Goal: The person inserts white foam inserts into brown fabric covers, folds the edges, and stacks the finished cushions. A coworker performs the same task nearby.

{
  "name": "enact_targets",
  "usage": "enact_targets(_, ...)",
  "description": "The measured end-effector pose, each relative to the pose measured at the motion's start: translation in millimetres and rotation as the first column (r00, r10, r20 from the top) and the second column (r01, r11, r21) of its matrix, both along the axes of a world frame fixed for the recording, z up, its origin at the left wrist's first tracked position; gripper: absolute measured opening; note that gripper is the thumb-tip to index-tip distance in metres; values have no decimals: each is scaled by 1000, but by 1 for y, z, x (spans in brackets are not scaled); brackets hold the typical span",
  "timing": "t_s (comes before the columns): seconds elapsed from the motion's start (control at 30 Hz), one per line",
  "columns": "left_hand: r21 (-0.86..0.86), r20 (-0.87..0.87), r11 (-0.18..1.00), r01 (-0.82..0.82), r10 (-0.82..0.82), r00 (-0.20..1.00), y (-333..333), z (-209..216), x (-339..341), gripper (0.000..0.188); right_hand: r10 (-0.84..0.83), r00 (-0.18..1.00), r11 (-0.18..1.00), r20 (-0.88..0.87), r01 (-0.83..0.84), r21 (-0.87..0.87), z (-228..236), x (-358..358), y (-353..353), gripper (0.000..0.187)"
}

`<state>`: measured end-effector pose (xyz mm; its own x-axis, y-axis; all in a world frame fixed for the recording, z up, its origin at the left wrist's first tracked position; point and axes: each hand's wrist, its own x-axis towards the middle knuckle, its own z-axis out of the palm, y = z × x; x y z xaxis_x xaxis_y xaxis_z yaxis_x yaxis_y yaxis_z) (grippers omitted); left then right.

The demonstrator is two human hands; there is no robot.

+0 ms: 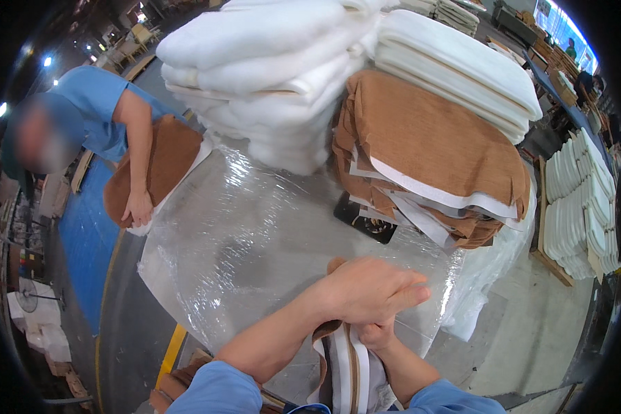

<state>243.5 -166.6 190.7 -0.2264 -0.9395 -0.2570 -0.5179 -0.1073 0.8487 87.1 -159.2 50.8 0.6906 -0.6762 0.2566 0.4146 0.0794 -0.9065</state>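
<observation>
One brown piece [162,155] is being pressed by a co-worker's hand [139,208] at the left of the plastic-covered table [255,234]. White padding [255,83] is being borne in a tall pile at the table's far side. At the table's near edge, a brown, white-edged piece [341,369] is being handled just below the left hand [372,290], which is being crossed over the right hand [376,335]. The left grip is being blurred and the right partly covered; whether either is pinching cannot be told. Handling of this piece is being judged unfinished. On the table's far right, similar brown pieces [435,138] are being supported in a stack; whether done or left to do, it cannot be told.
</observation>
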Motion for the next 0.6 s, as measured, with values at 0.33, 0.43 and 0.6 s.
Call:
enact_targets(0.33, 137, -947, 642, -754, 309, 90, 31, -95, 57, 81, 63, 998, 921, 27, -48, -388, 46, 22, -32, 27)
enact_targets(0.43, 206, -838, 683, -700, 493, 235, 43, -151, 54, 82, 101, 995, 908, 18, -85, -409, 46, 23, -31, 17)
enact_targets(0.6, 242, -699, 748, -619, 576, 423, 46, -152, 33, 84, 90, 996, 918, 8, -80, -389, 43, 20, -30, 16)
